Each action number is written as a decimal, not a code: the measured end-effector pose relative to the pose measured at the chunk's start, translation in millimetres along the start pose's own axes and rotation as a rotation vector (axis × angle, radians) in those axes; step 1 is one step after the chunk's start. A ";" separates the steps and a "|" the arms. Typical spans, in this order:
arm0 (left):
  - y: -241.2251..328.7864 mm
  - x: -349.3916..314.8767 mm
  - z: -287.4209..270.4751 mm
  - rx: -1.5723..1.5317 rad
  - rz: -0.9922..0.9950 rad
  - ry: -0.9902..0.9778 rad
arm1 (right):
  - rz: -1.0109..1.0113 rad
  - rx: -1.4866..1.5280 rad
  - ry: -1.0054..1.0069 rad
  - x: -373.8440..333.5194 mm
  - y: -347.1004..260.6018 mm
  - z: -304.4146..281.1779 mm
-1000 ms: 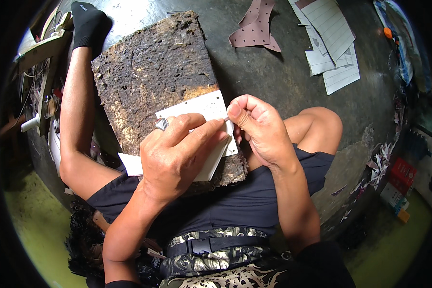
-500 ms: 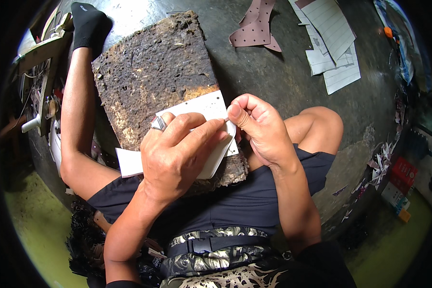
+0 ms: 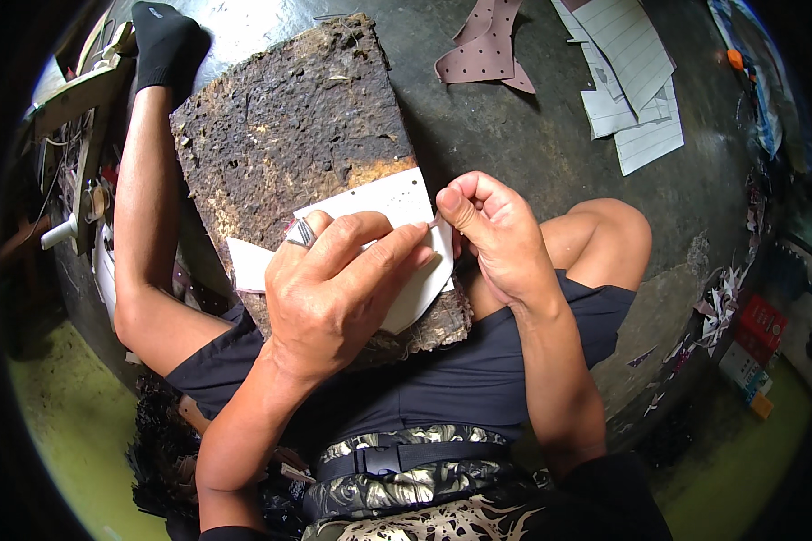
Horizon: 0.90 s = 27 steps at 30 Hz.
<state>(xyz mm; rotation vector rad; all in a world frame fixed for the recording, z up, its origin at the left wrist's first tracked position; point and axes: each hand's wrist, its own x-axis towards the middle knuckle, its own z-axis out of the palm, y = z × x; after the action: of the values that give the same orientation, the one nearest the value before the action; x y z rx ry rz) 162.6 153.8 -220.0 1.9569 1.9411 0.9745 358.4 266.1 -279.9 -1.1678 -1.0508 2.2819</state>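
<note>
A white cut piece of thin sheet material [image 3: 421,293] with a curved edge lies over another white piece with small dark holes [image 3: 390,200], both near the close end of a rough, worn board [image 3: 289,126]. My left hand [image 3: 329,293], a ring on one finger, bears down on the curved piece, with index finger and thumb together on it. At that piece's right edge, my right hand [image 3: 501,239] is closed in a pinch of thumb and index finger. What lies between those fingertips is mostly hidden. A white corner [image 3: 250,264] sticks out left of my left hand.
Brown dotted cut pieces [image 3: 483,54] lie on the dark floor beyond the board. Lined white pieces [image 3: 636,77] are piled at the far right. Scraps [image 3: 720,302] and a red box [image 3: 761,326] sit at the right. My bent legs flank the board.
My right hand has shifted slightly right and up at the piece's edge. The curved piece now lies flatter and shows more of its surface. My left hand stays nearly in place.
</note>
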 end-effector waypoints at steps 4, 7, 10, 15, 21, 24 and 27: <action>-1.3 0.7 0.2 0.002 0.022 0.011 | 0.002 -0.019 0.024 2.2 3.2 -1.9; -1.4 0.6 0.1 0.003 0.026 0.011 | -0.010 -0.042 0.042 4.3 5.3 -2.6; -1.8 0.4 0.7 0.010 0.047 0.027 | -0.016 -0.056 0.063 6.9 6.4 -3.6; -1.8 -0.3 3.0 0.005 0.049 0.038 | -0.021 -0.078 0.083 8.5 8.2 -5.3; -0.4 -1.6 3.5 -0.003 0.021 0.029 | -0.013 -0.141 0.108 13.2 10.9 -8.8; 1.7 -3.0 3.8 -0.011 -0.015 0.022 | -0.021 -0.156 0.115 15.4 11.7 -9.5; 2.4 -4.4 2.9 -0.009 -0.034 0.008 | -0.018 -0.176 0.131 16.4 11.4 -9.4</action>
<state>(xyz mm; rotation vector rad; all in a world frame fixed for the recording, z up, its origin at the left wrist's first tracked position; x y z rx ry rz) 166.7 150.3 -222.1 1.9109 1.9643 0.9827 356.5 272.9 -300.9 -1.3499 -1.2248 2.1022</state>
